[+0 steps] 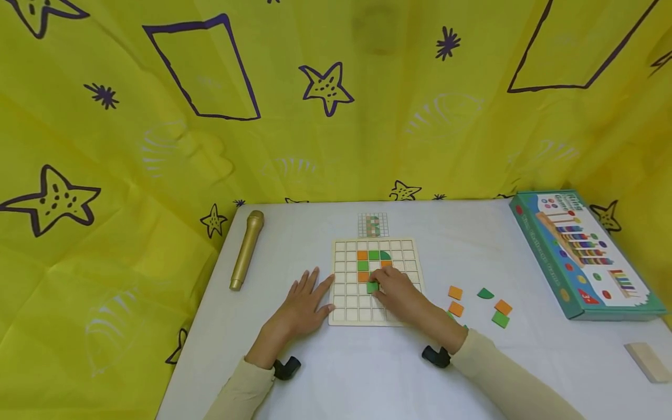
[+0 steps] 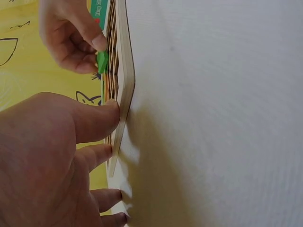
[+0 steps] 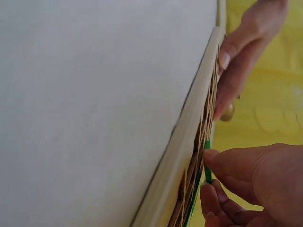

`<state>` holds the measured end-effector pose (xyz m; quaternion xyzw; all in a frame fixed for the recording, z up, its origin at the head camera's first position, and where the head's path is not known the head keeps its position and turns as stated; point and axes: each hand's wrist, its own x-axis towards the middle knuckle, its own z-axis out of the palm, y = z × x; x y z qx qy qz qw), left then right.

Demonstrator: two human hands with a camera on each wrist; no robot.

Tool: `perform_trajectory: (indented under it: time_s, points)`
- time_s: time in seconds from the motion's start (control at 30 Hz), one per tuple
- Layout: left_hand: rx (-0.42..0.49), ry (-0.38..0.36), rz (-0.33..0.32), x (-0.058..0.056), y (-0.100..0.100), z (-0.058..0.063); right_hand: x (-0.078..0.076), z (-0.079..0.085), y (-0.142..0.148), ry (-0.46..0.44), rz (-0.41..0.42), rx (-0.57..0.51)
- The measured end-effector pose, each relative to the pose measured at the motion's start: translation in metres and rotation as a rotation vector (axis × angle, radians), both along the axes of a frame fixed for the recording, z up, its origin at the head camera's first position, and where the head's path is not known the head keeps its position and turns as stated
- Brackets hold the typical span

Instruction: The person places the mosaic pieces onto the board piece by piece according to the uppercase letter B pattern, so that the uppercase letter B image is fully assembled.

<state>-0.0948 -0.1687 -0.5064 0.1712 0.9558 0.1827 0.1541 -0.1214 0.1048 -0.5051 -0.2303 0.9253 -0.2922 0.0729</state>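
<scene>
A wooden grid board [image 1: 351, 315] lies on the white table, with orange and green tiles set in its upper middle cells. My right hand [image 1: 400, 293] is over the board's middle and pinches a green tile [image 1: 372, 287] between thumb and fingers. In the right wrist view that tile [image 3: 208, 172] stands tilted close above the grid. At the board's left edge rests my left hand [image 1: 303, 308], fingers spread, its thumb [image 2: 102, 120] touching the rim. One placed tile, a dark green quarter circle [image 1: 385, 255], sits at the upper right of the group.
A small printed pattern card [image 1: 373, 224] lies just beyond the board. Several loose tiles, among them an orange square [image 1: 455, 293] and a green quarter piece [image 1: 485, 293], lie to the right. Farther out are a game box [image 1: 588, 256], a pale wooden block [image 1: 647, 361] and a gold microphone [image 1: 247, 251].
</scene>
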Motion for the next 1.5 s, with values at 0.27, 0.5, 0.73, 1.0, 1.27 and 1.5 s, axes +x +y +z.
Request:
perform_trajectory:
  time_s: [0.27,0.5,0.73,1.0,1.27,1.5]
  points:
    - [0.008,0.015,-0.01,-0.002,0.001,-0.001,0.003,0.001,-0.016,0.069,0.017,0.011]
    - [-0.015,0.003,-0.003,-0.002,0.002,-0.002,0.005,0.001,-0.017,0.143,0.053,0.006]
    - [-0.025,0.001,0.001,-0.003,0.002,-0.003,0.005,0.002,-0.009,0.153,0.067,0.001]
    - [-0.014,-0.004,0.003,-0.002,0.002,-0.004,-0.002,0.013,0.033,0.061,-0.025,0.028]
    - [-0.01,-0.007,0.009,-0.001,0.001,-0.002,-0.005,0.026,0.1,-0.113,-0.142,0.12]
    - [-0.015,-0.01,0.014,0.0,0.001,-0.002,-0.004,0.03,0.141,-0.223,-0.182,0.222]
